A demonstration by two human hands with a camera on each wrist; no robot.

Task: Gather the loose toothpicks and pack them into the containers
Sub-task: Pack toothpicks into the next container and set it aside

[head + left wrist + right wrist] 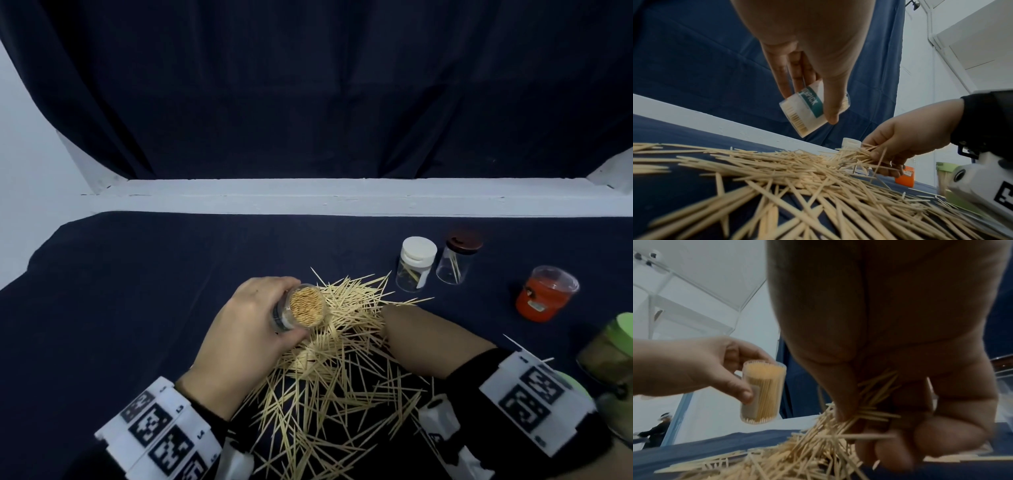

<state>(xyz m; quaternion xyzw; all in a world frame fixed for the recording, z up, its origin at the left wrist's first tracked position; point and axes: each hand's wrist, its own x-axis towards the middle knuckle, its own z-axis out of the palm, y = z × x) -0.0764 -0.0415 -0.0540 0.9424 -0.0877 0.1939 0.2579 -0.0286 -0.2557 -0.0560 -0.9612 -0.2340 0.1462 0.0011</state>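
Observation:
A big pile of loose toothpicks point(342, 370) point(797, 175) point(789, 456) lies on the dark blue cloth. My left hand point(246, 329) point(813, 68) point(694, 368) holds a clear round container point(301, 308) point(809, 112) point(762, 392) above the pile, open end up and packed full of toothpicks. My right hand point(421, 335) point(900, 146) point(869, 402) reaches into the far right of the pile, thumb and fingers curled round a bunch of toothpicks point(865, 405) point(861, 155).
Behind the pile stand a clear jar with a white cap point(414, 263) and one with a brown cap point(457, 260), each holding a few picks. An orange-labelled container point(544, 298) and a green-capped one point(609, 349) sit at the right. A white ledge point(342, 198) bounds the far side.

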